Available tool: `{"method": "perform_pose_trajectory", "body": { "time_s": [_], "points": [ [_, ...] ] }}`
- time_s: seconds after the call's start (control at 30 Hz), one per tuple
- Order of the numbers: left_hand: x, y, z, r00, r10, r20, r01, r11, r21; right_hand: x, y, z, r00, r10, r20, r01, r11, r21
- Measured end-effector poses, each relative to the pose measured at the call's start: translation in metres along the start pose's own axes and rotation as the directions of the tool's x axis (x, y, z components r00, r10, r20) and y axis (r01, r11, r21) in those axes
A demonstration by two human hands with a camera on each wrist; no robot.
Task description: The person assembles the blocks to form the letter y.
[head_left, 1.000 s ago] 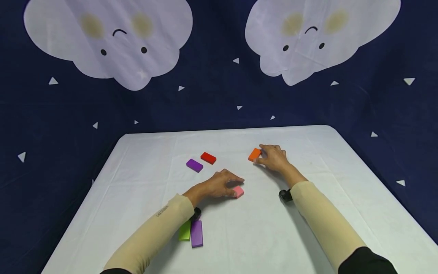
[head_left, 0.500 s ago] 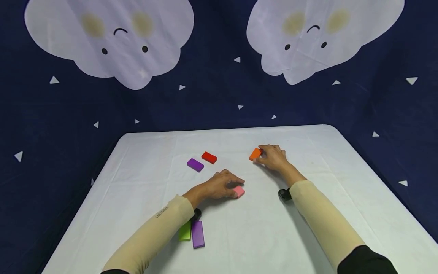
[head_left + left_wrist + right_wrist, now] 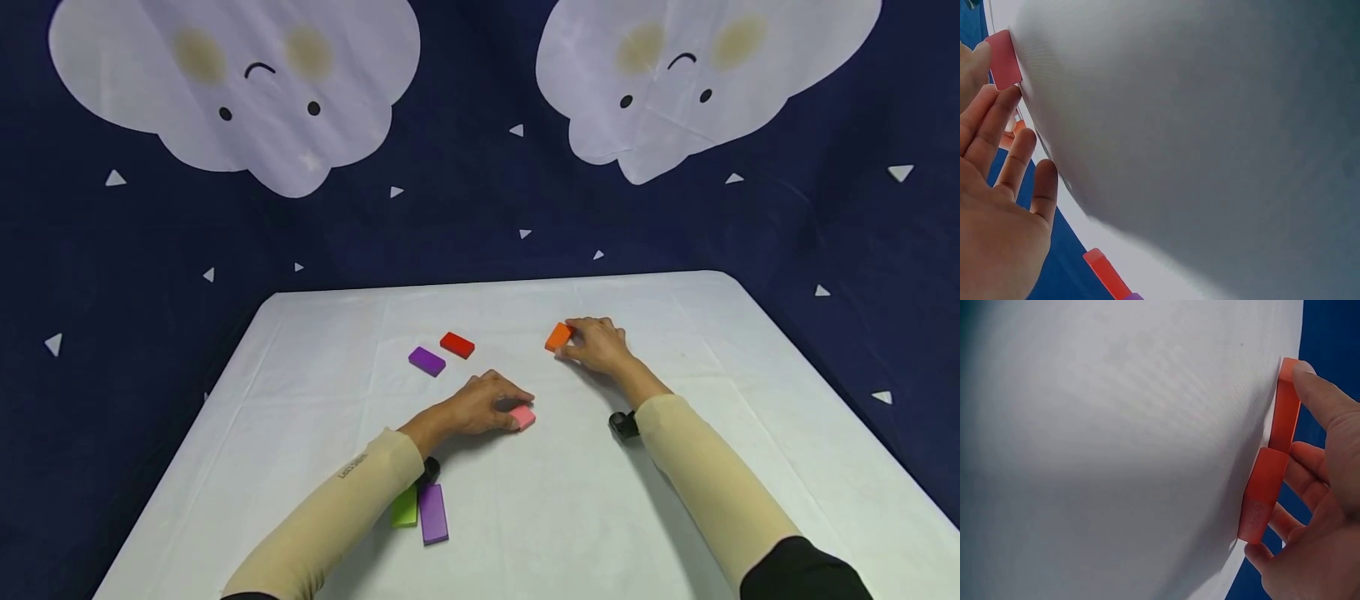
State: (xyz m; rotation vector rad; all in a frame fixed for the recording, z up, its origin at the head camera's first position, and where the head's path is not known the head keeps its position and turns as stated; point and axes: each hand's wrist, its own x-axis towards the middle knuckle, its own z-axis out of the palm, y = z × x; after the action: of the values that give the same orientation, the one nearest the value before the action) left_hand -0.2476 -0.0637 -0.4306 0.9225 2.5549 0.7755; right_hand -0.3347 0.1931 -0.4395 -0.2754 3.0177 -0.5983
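Note:
My left hand (image 3: 480, 405) pinches a small pink block (image 3: 524, 417) low over the white table, thumb at its near side and index finger stretched beyond. In the left wrist view the pink block (image 3: 1005, 59) stands between the thumb and fingertips, the other fingers spread. Farther back to the right, my right hand (image 3: 600, 345) holds an orange block (image 3: 558, 337) between thumb and fingers. The right wrist view shows an orange block (image 3: 1284, 409) at the thumb and a second orange piece (image 3: 1264, 494) end to end with it, by the lower fingers; the hand hides this one in the head view.
A red block (image 3: 457, 345) and a purple block (image 3: 427, 361) lie back left on the white table (image 3: 540, 517). Near the left forearm are a green block (image 3: 405, 507), partly covered by the sleeve, and another purple block (image 3: 433, 514). A dark blue cloth (image 3: 465, 242) hangs behind.

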Motion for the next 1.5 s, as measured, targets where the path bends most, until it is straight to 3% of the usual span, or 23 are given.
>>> {"method": "perform_pose_trajectory", "body": {
  "time_s": [0.2,0.47,0.9,1.5],
  "points": [
    [-0.0001,-0.0017,-0.0002,1.000,-0.013,0.006,0.013,1.000,-0.017,0.0004,-0.0013,-0.0016,1.000,0.006,0.010,-0.006,1.000,-0.001],
    [0.0018,-0.0032,-0.0017,0.999,0.036,0.018,-0.036,0.999,-0.008,0.0008,0.0004,-0.0008,1.000,0.003,0.004,-0.003,1.000,-0.002],
    [0.0042,-0.0062,0.0005,0.999,0.006,0.035,-0.007,1.000,0.027,-0.0004,0.0041,0.0014,0.998,0.045,0.031,-0.045,0.999,-0.003],
    [0.0053,-0.0046,0.0011,1.000,0.017,0.011,-0.018,0.998,0.055,-0.0006,0.0073,0.0014,0.999,0.034,-0.022,-0.034,0.999,0.027]
  ]
}}
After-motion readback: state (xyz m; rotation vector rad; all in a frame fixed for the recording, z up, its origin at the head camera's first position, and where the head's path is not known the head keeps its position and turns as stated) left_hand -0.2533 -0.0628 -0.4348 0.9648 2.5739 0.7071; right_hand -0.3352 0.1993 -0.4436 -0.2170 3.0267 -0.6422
